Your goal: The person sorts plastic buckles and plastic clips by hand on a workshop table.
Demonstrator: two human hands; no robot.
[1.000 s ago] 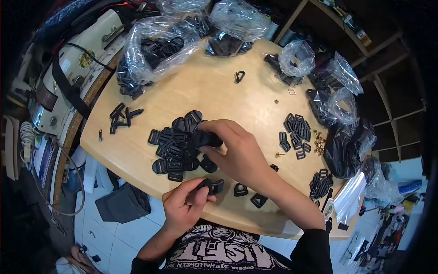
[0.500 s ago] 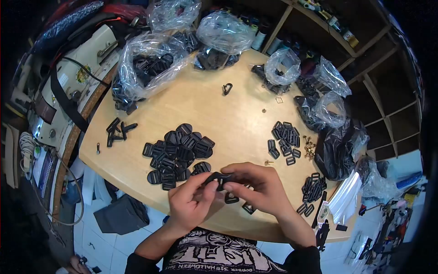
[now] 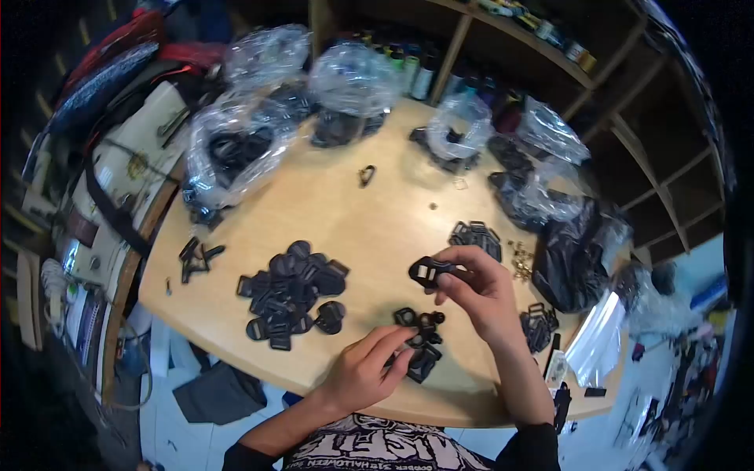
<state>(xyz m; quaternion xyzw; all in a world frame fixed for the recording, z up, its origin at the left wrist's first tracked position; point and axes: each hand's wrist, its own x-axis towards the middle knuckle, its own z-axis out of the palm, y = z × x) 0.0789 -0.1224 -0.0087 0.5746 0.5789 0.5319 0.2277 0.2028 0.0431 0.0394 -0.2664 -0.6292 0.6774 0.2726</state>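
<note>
My right hand (image 3: 475,286) pinches a black plastic buckle (image 3: 428,272) between thumb and fingers, raised over the table. Near the table's front edge, my left hand (image 3: 373,365) reaches with curled fingertips into a small pile of black buckle parts (image 3: 424,345). Whether those fingertips grip a part is too blurred to tell. Left of my hands lies a larger heap of black strap adjusters (image 3: 287,290). Black rectangular loops (image 3: 475,238) lie behind my right hand, with more black loops (image 3: 537,328) to its right.
Plastic bags of black parts (image 3: 239,149) line the back of the wooden table (image 3: 377,224). At the left stands a sewing machine (image 3: 141,161). Brass pieces (image 3: 521,261) lie beside a black bag (image 3: 573,255). A single black clip (image 3: 366,175) sits mid-table.
My hands have parted. The right one has moved up and right with a buckle, and the left has moved right and down to the small pile. The view has shifted slightly.
</note>
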